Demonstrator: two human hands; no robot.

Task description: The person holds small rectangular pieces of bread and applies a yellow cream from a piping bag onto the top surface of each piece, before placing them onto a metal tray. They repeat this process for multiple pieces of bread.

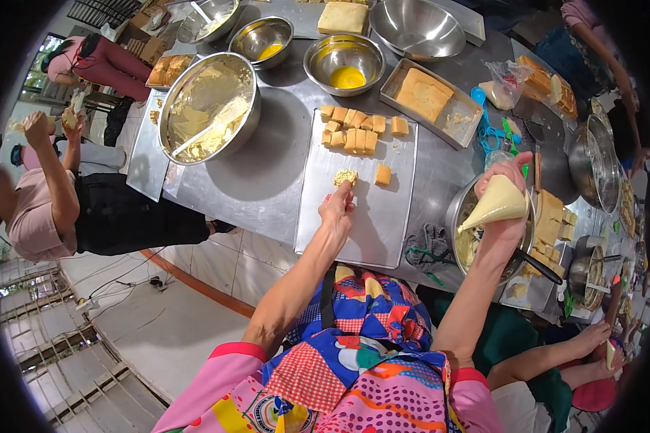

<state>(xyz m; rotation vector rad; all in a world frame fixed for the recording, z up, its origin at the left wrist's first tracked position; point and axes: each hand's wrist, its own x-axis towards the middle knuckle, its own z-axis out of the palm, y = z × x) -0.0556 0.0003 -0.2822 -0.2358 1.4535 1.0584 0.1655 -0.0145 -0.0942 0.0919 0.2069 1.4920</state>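
My left hand (337, 208) reaches over a metal tray (357, 227) and grips a small cake piece (345, 177) at its near edge. Piped pale cream covers the top of that piece. Whether it is lifted off the tray I cannot tell. My right hand (506, 171) holds a piping bag (495, 203) full of pale yellow cream, tip pointing down and left. Below the bag is a steel pan (465, 253) with cream inside and a black handle. One plain cake cube (382, 175) lies right of the coated piece; several more cubes (351, 130) sit in rows farther back.
A large steel bowl (252, 116) of cream with a spatula stands left. Two bowls hold yellow liquid (348, 77). Behind the tray's right corner is a cake pan (460, 135) with sheet cake. A grey cloth (428, 243) lies beside the steel pan. Other people work left and right.
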